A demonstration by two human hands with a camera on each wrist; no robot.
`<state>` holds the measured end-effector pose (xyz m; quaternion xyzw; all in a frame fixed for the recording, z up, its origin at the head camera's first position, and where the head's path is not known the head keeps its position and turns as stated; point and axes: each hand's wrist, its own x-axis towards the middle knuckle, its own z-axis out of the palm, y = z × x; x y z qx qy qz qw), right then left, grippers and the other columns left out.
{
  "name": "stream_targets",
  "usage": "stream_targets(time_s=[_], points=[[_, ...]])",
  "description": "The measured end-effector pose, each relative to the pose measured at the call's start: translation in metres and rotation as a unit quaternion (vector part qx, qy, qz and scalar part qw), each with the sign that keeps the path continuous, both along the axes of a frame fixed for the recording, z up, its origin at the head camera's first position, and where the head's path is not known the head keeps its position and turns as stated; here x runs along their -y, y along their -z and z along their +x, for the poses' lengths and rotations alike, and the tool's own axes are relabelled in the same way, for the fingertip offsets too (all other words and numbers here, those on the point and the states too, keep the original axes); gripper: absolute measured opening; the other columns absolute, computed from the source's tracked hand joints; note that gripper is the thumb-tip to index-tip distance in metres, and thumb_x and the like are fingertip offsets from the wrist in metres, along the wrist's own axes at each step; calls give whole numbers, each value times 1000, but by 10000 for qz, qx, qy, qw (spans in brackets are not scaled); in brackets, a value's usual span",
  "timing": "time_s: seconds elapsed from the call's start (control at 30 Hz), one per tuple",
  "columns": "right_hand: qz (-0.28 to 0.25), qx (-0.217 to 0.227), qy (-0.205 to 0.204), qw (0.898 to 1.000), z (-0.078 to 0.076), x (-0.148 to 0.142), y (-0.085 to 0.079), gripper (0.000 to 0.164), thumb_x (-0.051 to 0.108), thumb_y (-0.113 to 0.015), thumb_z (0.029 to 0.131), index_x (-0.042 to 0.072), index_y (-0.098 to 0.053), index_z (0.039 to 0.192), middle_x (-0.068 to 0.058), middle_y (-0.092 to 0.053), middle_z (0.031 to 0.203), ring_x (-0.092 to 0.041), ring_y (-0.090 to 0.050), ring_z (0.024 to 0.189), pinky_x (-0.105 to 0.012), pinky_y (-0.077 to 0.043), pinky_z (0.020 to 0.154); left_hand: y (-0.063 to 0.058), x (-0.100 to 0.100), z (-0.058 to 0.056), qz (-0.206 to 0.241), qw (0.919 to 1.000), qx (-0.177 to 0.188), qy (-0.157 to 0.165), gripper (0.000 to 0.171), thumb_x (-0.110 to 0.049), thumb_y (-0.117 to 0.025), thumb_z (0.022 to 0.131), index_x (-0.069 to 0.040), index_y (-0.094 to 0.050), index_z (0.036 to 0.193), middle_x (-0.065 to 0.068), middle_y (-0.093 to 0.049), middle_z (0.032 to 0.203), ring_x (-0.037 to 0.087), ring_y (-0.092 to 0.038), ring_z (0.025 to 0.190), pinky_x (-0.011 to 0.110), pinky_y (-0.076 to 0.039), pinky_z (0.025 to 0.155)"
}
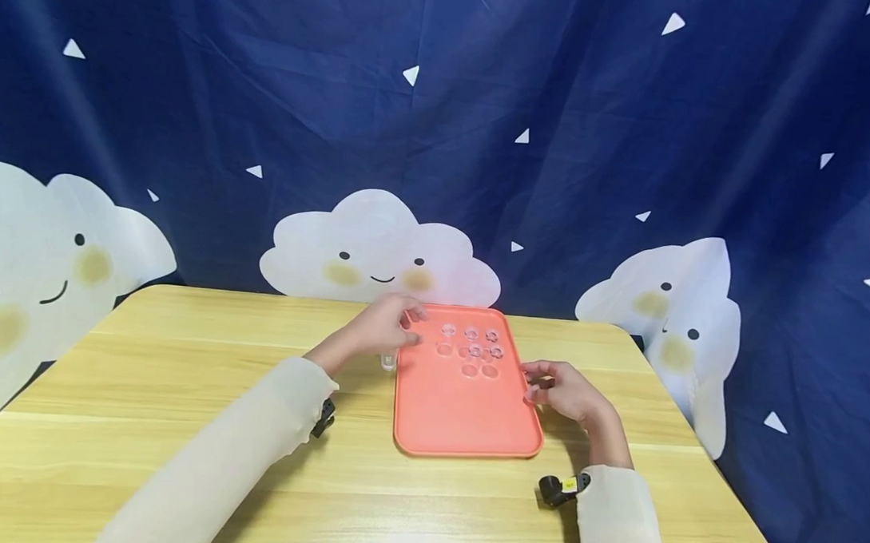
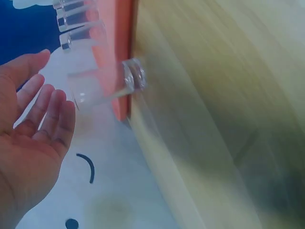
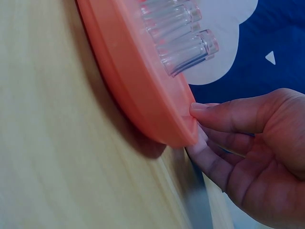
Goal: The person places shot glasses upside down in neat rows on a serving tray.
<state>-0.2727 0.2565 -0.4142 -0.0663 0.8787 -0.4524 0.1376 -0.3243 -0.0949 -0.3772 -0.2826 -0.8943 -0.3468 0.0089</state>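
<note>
An orange-pink tray [image 1: 466, 420] lies on the table, with several small clear plastic cups [image 3: 188, 52] upright on its far half. My right hand [image 1: 564, 388] pinches the tray's right rim, thumb on top and fingers at its outer side in the right wrist view. Another clear cup [image 2: 97, 87], thick at its base, stands on the table just outside the tray's left edge. My left hand [image 1: 384, 326] is over that edge, beside this cup and partly covering it in the head view. In the left wrist view its palm [image 2: 35, 164] holds nothing and the fingers are loosely spread.
The light wooden table [image 1: 187, 359] extends to both sides of the tray. Behind it hangs a dark blue curtain [image 1: 326, 100] with white clouds and triangles. Black wrist cameras [image 1: 558, 490] are strapped near the cream sleeves [image 1: 220, 456].
</note>
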Motion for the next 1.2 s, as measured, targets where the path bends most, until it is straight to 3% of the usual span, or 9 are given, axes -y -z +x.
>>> stream_targets(time_s=[0.2,0.53,1.0,1.2], points=[[-2,-22,6,10000,-1,-1,2,50,-7,-67,88,-2,-60,138,-15,-67,125,-26,-63,99,-37,-52,91,9,21,1,43,9998,-2,206,35,-12,-81,85,-2,-70,117,17,-71,116,29,-67,97,36,-56,87],[-46,-6,6,10000,0,0,0,51,-8,-66,88,-3,-59,138,-16,-67,125,-25,-62,98,-35,-52,88,19,43,10,63,9994,298,132,46,-13,-84,82,1,-68,123,17,-69,119,29,-66,98,37,-56,85],[-115,15,44,9999,2,-1,-1,50,-8,-66,89,-5,-58,138,-18,-66,125,-26,-62,99,-35,-52,88,38,44,3,255,9943,1040,9,54,-8,-87,77,-1,-66,126,5,-65,102,17,-63,88,31,-55,78],[-114,44,42,9999,1,0,-1,51,-8,-66,89,-4,-58,139,-17,-66,124,-27,-62,100,-36,-52,88,41,42,2,-83,9940,1095,26,36,-10,-88,76,-6,-72,108,0,-66,93,15,-61,81,31,-53,75]])
